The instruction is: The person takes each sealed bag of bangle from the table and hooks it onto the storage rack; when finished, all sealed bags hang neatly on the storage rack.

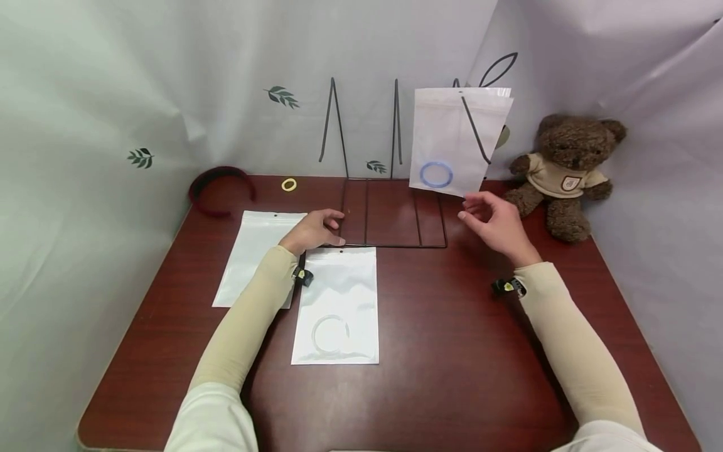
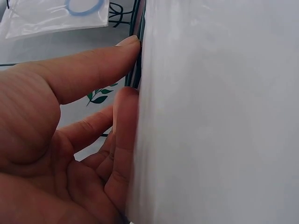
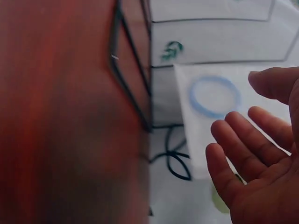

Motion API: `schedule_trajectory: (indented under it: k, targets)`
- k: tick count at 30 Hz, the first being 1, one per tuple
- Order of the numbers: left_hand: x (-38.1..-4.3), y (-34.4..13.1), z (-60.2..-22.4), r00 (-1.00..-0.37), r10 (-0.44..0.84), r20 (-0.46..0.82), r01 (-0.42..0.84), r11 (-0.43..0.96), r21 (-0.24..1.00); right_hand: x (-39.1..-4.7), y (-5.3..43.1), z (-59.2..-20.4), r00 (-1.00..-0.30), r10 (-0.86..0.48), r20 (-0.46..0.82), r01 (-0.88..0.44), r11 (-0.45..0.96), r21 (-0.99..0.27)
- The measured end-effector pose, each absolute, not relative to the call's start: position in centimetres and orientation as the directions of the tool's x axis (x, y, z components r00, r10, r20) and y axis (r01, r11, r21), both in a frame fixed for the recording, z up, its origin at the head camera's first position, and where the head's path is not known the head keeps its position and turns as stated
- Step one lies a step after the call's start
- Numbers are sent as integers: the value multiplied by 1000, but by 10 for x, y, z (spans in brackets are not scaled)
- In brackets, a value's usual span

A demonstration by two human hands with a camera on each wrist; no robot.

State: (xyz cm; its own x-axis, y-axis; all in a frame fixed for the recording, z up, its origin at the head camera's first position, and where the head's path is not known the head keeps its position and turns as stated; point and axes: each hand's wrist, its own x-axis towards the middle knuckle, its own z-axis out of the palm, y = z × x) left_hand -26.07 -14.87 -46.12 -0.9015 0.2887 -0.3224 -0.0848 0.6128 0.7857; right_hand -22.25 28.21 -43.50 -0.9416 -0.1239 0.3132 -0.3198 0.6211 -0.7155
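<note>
My left hand (image 1: 316, 229) rests at the front left corner of a black wire display rack (image 1: 366, 213). Its thumb and forefinger touch the thin wires, spaced apart, as the left wrist view also shows. My right hand (image 1: 497, 226), fingers loosely bent and holding nothing, is just below the lower right of a white zip bag (image 1: 452, 138). That bag hangs from the rack's right hook, and a blue ring (image 1: 436, 175) shows through its front. Beneath the left wrist lie two white zip bags: a plain one (image 1: 248, 251) and one with a pale ring (image 1: 330, 334) showing through (image 1: 339, 282).
A dark red headband (image 1: 206, 210) lies at the table's back left, with a small yellow ring (image 1: 289, 184) to its right. At the back right sits a brown teddy bear (image 1: 570, 163) in a beige shirt. Patterned white cloth (image 1: 226, 75) hangs behind the reddish-brown table (image 1: 452, 351).
</note>
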Motion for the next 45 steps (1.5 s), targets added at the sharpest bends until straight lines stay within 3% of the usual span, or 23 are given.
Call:
schedule_trajectory:
  k: [8, 24, 35, 45]
  targets:
    - [-261, -148, -461, -898, 276, -342, -106, 619, 778, -224, 269, -459, -963, -257, 75, -242, 715, -655]
    - [-260, -149, -459, -902, 275, -332, -102, 612, 784, -225, 266, -468, -891, -431, -140, -297, 789, -538]
    - [-256, -153, -462, -908, 282, -309, -86, 596, 798, -227, 272, -470, -878, -468, -99, -349, 768, -537]
    - [-238, -174, -457, -921, 290, -260, -54, 566, 823, -230, 273, -467, -879, -454, -144, -329, 797, -506]
